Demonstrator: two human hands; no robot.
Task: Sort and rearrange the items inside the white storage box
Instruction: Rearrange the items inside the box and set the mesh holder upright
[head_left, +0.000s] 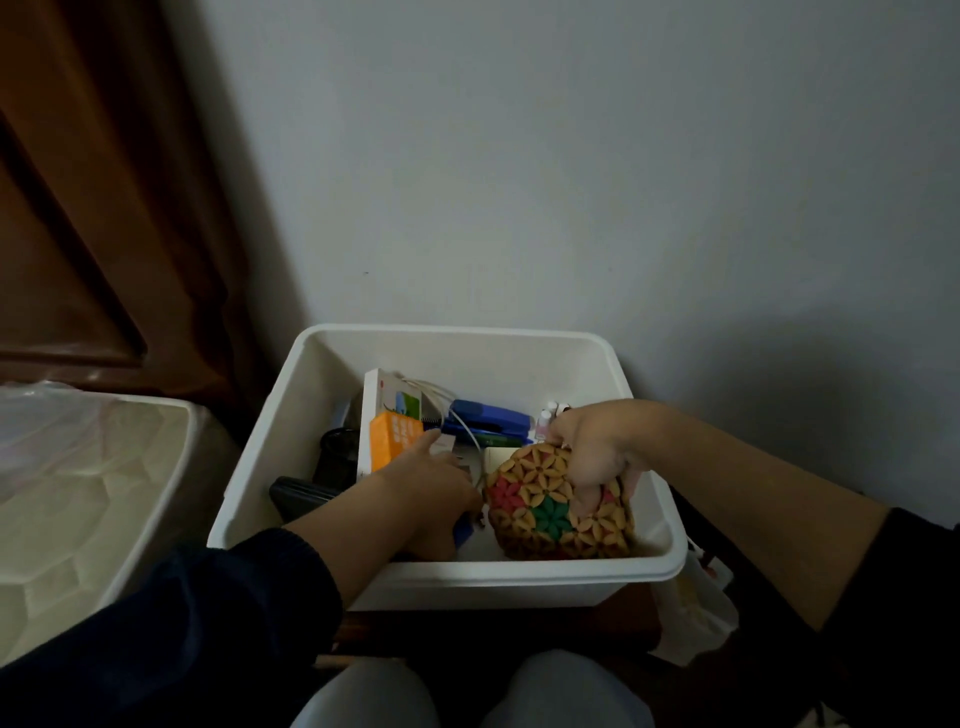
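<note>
Against a grey wall, we see the white storage box (644, 564) cluttered, sorting barely underway. Our right hand (597, 449) grips the beaded pouch (550, 509) inside; the left hand (431, 488) reaches in, fingers' state unclear.
</note>
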